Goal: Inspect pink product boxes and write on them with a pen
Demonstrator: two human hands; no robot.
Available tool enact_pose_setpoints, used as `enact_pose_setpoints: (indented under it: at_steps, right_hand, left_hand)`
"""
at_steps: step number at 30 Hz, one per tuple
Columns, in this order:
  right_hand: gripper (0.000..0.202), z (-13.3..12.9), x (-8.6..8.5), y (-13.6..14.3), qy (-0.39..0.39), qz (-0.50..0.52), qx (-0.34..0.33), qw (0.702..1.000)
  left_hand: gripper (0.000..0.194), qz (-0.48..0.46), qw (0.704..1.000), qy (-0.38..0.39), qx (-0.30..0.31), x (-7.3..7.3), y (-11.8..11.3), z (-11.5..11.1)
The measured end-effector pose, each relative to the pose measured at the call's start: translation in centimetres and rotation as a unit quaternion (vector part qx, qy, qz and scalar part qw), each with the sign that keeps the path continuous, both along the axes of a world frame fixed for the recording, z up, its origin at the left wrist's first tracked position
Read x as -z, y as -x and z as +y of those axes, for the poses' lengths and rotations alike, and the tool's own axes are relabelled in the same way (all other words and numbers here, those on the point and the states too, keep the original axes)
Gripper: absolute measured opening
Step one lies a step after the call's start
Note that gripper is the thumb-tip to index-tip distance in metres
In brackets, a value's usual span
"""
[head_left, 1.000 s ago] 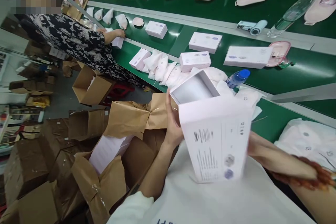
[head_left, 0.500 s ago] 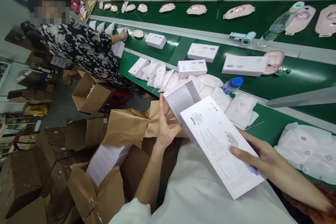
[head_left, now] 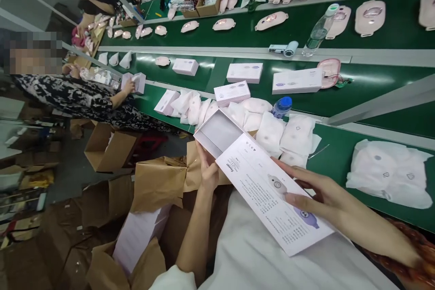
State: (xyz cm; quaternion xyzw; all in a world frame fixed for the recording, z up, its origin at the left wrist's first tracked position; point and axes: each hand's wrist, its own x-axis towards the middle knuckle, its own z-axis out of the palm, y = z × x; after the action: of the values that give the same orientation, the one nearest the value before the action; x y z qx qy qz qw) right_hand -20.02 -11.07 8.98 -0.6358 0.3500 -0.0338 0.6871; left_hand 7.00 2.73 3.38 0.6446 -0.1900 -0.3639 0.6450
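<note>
A white printed box cover [head_left: 261, 190] slants across my lap and overlaps an open box tray [head_left: 220, 129]. Part of the tray's pale inside shows, bare, beyond the cover's upper end. My left hand [head_left: 208, 170] holds the tray from the left and below, its fingers partly hidden under it. Around the cover's right side is my right hand [head_left: 312, 190], thumb on the printed face. Just beyond the tray, several pale pink devices in white wrapping [head_left: 270, 131] lie on the green bench [head_left: 335, 140], beside a blue-capped bottle [head_left: 282, 107].
Closed white boxes [head_left: 244, 72] and pink devices [head_left: 224, 24] line the green surfaces ahead. A clear bottle [head_left: 319, 31] stands further back. An open carton [head_left: 136, 235] with white boxes is at my lower left. A person in a patterned top [head_left: 74, 99] works at the left.
My left hand's spread fingers have closed under the tray. Tray and cover have tilted, showing more of the tray's inside. The view has shifted right; the co-worker's hand is now at a box.
</note>
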Motion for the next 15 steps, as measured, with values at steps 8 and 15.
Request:
enact_pose_setpoints:
  at_steps: [8,15]
  right_hand:
    - [0.022,4.1,1.3,0.0,0.446,-0.027,0.288,0.847]
    - [0.031,4.7,4.9,-0.4,0.366,-0.142,0.369,0.843]
  left_hand:
    - [0.130,0.046,0.997,0.013,0.052,-0.4,2.1,-1.0]
    - [0.120,0.131,0.973,-0.049,0.182,-0.5,3.6,-0.8]
